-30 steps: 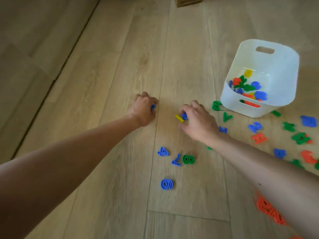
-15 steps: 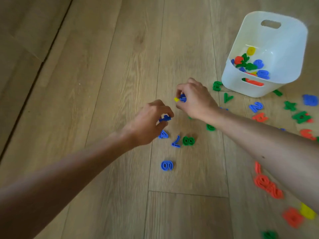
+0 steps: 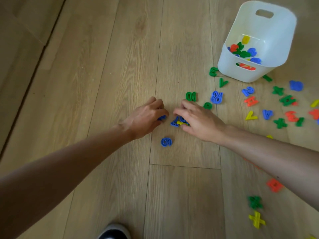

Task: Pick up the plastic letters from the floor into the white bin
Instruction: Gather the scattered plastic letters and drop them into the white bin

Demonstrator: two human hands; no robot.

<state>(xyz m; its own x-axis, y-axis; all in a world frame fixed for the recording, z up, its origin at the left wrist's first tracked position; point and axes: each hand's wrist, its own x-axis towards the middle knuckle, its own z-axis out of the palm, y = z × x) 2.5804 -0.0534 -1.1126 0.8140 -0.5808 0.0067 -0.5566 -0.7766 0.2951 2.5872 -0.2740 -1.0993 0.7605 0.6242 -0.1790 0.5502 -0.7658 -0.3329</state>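
Gripping a blue piece [image 3: 162,117], the left hand [image 3: 146,118] sits beside the right hand [image 3: 200,122], which curls round a yellow piece [image 3: 180,123] over a blue 7 [image 3: 174,122]; the white bin [image 3: 269,31] lies ahead-right, nearer the right hand.

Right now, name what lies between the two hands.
A blue 7, on the floor between left hand and right hand, seen in the head view.

surface: wood floor [image 3: 120,49] | on it: white bin [image 3: 229,71], upper right | plastic letters [image 3: 191,96] scattered near it
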